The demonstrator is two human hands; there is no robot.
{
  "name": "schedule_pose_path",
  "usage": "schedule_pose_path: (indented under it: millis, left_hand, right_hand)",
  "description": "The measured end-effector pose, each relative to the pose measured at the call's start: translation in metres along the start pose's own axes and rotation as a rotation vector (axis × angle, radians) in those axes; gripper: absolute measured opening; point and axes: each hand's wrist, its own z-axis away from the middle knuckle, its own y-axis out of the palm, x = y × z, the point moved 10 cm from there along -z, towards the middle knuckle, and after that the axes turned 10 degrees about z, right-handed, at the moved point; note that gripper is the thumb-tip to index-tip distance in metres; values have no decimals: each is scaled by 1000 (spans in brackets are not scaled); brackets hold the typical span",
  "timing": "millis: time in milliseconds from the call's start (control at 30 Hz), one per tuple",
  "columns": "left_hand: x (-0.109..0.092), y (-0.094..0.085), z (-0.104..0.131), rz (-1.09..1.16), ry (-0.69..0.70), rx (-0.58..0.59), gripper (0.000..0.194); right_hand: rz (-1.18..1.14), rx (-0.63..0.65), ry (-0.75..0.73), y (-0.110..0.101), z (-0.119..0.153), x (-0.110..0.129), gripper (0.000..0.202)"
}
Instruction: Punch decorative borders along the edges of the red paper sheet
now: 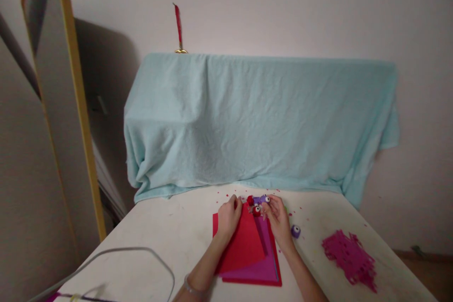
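My left hand [228, 217] is closed, its fingertips pinching the upper edge of a red sheet of paper [244, 247]. This sheet lies tilted over a magenta sheet [256, 272] and a further red sheet [252, 283] beneath. At the stack's top edge are small red [256, 210] and purple [262, 199] craft punches, each with a round white spot. My right hand [278, 214] curls its fingers around the purple punch, with the red one touching or close to its thumb. Another purple punch [295, 231] stands on the table just right of my right wrist.
A pile of punched magenta paper strips [350, 259] lies on the white table [170, 231] at the right. Tiny red scraps are scattered around the stack. A grey cable [141, 248] loops at front left. A light-blue towel [262, 122] covers something at the back; a tall gold-framed mirror [76, 80] leans left.
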Motion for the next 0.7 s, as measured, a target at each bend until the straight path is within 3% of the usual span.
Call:
schedule_pose_path:
  millis: [167, 467, 700]
  left_hand:
    - [-7, -2, 1, -30, 16, -4, 40]
    - [-19, -10, 1, -26, 57, -26, 46]
    - [-25, -19, 2, 7, 89, -64, 44]
  right_hand:
    - [-199, 217, 139, 22, -1, -14, 47]
    - [-389, 408, 230, 40, 8, -16, 46]
    - [-441, 465, 254, 43, 10, -16, 43]
